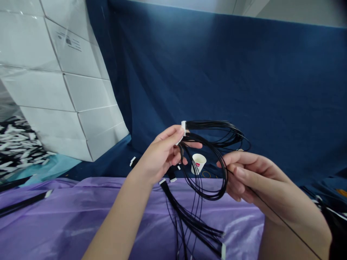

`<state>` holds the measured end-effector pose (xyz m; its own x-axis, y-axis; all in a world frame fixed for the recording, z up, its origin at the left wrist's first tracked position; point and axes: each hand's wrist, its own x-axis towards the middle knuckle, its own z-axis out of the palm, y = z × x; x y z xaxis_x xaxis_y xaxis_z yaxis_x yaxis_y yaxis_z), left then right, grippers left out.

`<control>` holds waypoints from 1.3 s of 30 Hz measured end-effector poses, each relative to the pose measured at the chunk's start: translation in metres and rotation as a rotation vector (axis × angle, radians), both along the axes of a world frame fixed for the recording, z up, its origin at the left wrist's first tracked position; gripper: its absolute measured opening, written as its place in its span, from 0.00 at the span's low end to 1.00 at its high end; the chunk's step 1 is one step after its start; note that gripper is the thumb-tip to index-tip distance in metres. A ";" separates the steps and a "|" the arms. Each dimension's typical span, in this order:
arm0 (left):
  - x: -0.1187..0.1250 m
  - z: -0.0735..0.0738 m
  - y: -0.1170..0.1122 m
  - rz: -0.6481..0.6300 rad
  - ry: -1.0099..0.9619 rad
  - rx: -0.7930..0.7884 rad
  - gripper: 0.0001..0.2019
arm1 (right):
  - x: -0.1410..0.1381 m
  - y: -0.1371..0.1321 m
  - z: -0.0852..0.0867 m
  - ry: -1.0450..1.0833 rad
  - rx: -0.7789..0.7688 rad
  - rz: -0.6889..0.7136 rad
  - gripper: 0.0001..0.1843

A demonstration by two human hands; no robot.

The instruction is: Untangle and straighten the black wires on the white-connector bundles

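My left hand, raised above the purple cloth, pinches the white connectors of a black wire harness between thumb and fingers. From the connectors the thin wires run right and curve back in loose loops. My right hand is closed on a single black wire at the right side of the loops. That wire trails down to the lower right. Below my hands lies another black wire bundle with white connectors at its ends. Part of the held connectors is hidden by my left thumb.
A white paper cup stands behind the loops, with a rubber band beside it. Purple cloth covers the front. White boxes are stacked at left, near a pile of black-and-white connector pieces. A blue curtain hangs behind.
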<state>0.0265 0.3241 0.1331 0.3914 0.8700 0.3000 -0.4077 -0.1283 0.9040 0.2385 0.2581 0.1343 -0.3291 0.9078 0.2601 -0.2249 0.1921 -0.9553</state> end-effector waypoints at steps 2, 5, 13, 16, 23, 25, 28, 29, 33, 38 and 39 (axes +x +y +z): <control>0.000 0.001 -0.001 -0.003 0.011 -0.004 0.11 | 0.000 0.000 0.001 0.033 0.023 -0.033 0.07; 0.000 0.002 -0.003 -0.006 0.043 0.006 0.11 | -0.002 0.000 0.003 0.102 0.048 -0.086 0.07; 0.005 0.005 -0.006 -0.024 0.109 0.018 0.11 | 0.000 0.009 0.008 0.254 0.061 -0.218 0.06; 0.005 0.006 -0.007 -0.028 0.108 0.010 0.11 | 0.001 0.017 0.007 0.324 0.047 -0.254 0.05; 0.008 0.006 -0.008 -0.038 0.136 -0.010 0.11 | -0.013 0.036 -0.007 0.414 0.183 -0.407 0.10; 0.008 0.007 -0.009 -0.048 0.165 -0.027 0.11 | -0.016 0.039 -0.009 0.426 0.204 -0.432 0.11; 0.008 0.007 -0.009 -0.067 0.190 -0.057 0.10 | -0.013 0.043 -0.010 0.433 0.188 -0.402 0.14; 0.007 0.007 -0.009 -0.073 0.189 -0.066 0.10 | -0.011 0.044 -0.010 0.425 0.179 -0.377 0.16; 0.005 0.005 -0.005 -0.086 0.158 -0.087 0.11 | -0.003 0.044 -0.009 0.317 0.253 -0.307 0.26; 0.004 0.006 -0.006 -0.127 0.128 -0.088 0.11 | -0.004 0.038 -0.013 0.237 0.410 -0.180 0.29; 0.004 0.006 -0.008 -0.133 0.130 -0.087 0.11 | -0.006 0.038 -0.014 0.234 0.425 -0.167 0.25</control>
<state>0.0301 0.3163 0.1393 0.5349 0.8285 0.1659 -0.2953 -0.0006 0.9554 0.2320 0.2956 0.1202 -0.0771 0.7408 0.6673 -0.3566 0.6046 -0.7123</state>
